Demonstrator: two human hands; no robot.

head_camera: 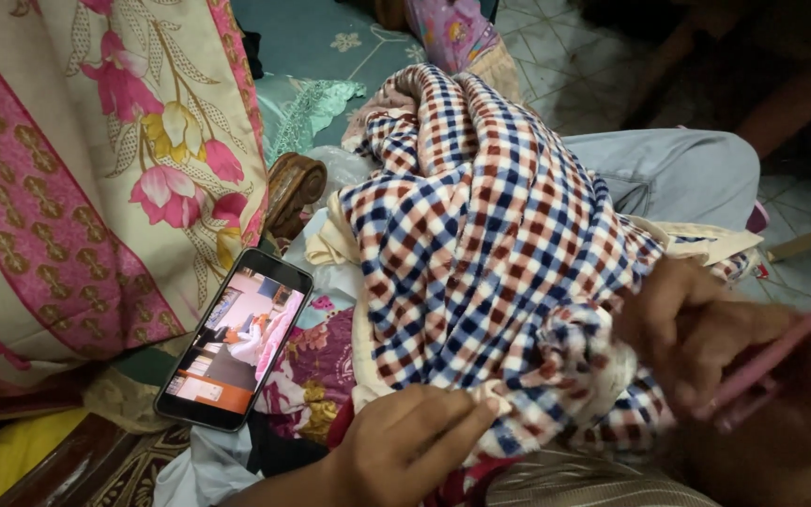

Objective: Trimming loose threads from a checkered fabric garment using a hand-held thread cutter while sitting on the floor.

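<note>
Nearest, left hand (405,446) pinching a fold of the checked cloth (490,235) between thumb and fingertips, apparently to keep the fabric taut. At near right, right hand (696,329) closed around a gathered bunch of the same cloth, with a pink slim tool (772,361) tucked against the fingers; too blurred to name exactly. Hands apart, each clamped on its own part of the red, blue and white checked cloth, draped over the lap and over a light blue trouser leg (668,169) beyond. Near left, a smartphone (237,338) lying face up with its screen lit, angled as if for watching. Under it a heap of mixed fabrics (316,376). Left, a floral pink and cream drape (77,169). Farther, a teal sheet (321,47) and tiled floor (565,56). No containers in sight.
</note>
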